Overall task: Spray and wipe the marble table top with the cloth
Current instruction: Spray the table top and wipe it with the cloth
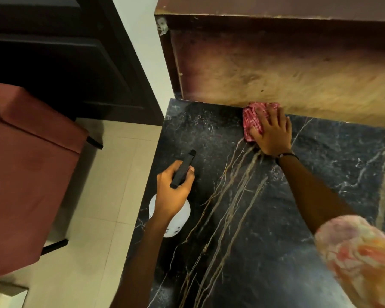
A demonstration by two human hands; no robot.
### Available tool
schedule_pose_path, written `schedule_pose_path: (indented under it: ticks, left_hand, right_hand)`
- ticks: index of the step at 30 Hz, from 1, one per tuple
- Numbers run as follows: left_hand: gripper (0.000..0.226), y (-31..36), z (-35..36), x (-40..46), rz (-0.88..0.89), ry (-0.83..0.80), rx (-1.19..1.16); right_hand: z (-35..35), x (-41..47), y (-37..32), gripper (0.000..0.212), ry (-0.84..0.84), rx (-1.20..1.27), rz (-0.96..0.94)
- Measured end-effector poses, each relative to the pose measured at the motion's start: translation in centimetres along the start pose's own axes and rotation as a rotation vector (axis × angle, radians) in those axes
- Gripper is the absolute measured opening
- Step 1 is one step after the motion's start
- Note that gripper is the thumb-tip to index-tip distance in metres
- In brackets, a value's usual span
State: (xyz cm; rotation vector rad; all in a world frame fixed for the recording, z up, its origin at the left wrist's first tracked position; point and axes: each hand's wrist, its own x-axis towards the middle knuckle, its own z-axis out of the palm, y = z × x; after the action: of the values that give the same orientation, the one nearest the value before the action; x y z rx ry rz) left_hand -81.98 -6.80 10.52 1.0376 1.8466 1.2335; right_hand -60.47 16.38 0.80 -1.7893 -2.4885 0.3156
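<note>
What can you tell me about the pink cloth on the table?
The cloth is pink-red with a small white checked pattern and looks like soft woven fabric. It is bunched or folded into a small pad, not spread out. It lies flat on the dark marble table top at its far edge, right against the brown wooden panel. The right hand presses on it with fingers spread, covering its near side.
</note>
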Motion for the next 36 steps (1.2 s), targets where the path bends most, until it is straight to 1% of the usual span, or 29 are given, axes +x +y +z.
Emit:
schedule_pose_path:
  ticks: [2, 3, 4, 7, 9, 11, 13, 16, 18, 20, 22, 23, 27, 29, 31, 33, 36]
  left_hand:
    - [0.014, 0.1, 0.5, -0.1, -0.016, -0.005, -0.001]
    - [0.015, 0.1, 0.8, -0.2, -0.023, -0.014, -0.004]
    - [0.015, 0.3, 1.1, -0.3, -0.025, -0.031, -0.005]
    - [0.016, 0.7, 2.2, -0.3, -0.024, -0.074, 0.010]
    - [0.016, 1.0, 2.7, -0.2, -0.032, -0.090, 0.018]
    - [0.015, 1.2, 3.0, 0.0, -0.050, -0.093, 0.026]
    - [0.014, 1.4, 3.2, 0.1, -0.069, -0.098, 0.029]
    - [0.015, 1.5, 3.6, 0.2, -0.064, -0.133, 0.041]
    - [0.016, 1.5, 3.8, 0.2, -0.048, -0.147, 0.051]
    - [0.017, 1.6, 4.0, 0.1, -0.048, -0.147, 0.051]
    - [0.019, 1.7, 4.1, -0.1, -0.054, -0.140, 0.048]
    - [0.019, 1.8, 4.1, -0.2, -0.058, -0.140, 0.048]
    - [0.020, 2.2, 4.3, -0.9, -0.098, -0.161, 0.050]
    - [0.019, 2.2, 4.2, -1.2, -0.114, -0.164, 0.043]
    - [0.018, 2.0, 4.0, -1.5, -0.130, -0.162, 0.036]
    - [0.018, 1.8, 3.9, -1.9, -0.143, -0.155, 0.031]
    - [0.016, 1.7, 3.7, -2.7, -0.152, -0.153, 0.035]
  right_hand:
    - [0.1, 0.9, -1.9, 0.082, -0.020, 0.025, 0.086]
    - [0.4, 0.9, -2.9, 0.082, -0.030, 0.027, 0.088]
    - [0.7, 0.5, -3.6, 0.081, -0.038, 0.021, 0.054]
    - [1.4, -2.8, -3.7, 0.075, -0.034, -0.028, -0.170]
    - [1.5, -5.8, -1.9, 0.071, -0.025, -0.061, -0.288]
    - [1.1, -8.0, 1.2, 0.070, -0.017, -0.076, -0.321]
    - [0.2, -8.5, 4.6, 0.072, 0.004, -0.061, -0.257]
    - [-1.0, -6.1, 7.7, 0.075, 0.011, -0.038, -0.050]
    - [-1.5, -3.5, 7.6, 0.079, 0.002, -0.012, 0.085]
    - [-1.6, -1.6, 6.2, 0.084, -0.016, 0.022, 0.179]
    - [-1.2, -1.1, 4.2, 0.084, -0.022, 0.038, 0.195]
    - [-0.7, -1.5, 3.4, 0.082, -0.022, 0.028, 0.155]
    - [0.7, -7.8, 1.7, 0.071, -0.021, -0.039, -0.162]
    - [0.9, -12.1, 2.9, 0.071, -0.027, -0.080, -0.261]
    - [0.6, -15.4, 5.4, 0.071, -0.029, -0.104, -0.303]
    - [-0.3, -16.4, 8.0, 0.071, -0.013, -0.096, -0.228]
    - [-0.9, -14.1, 8.0, 0.068, 0.014, -0.049, 0.041]
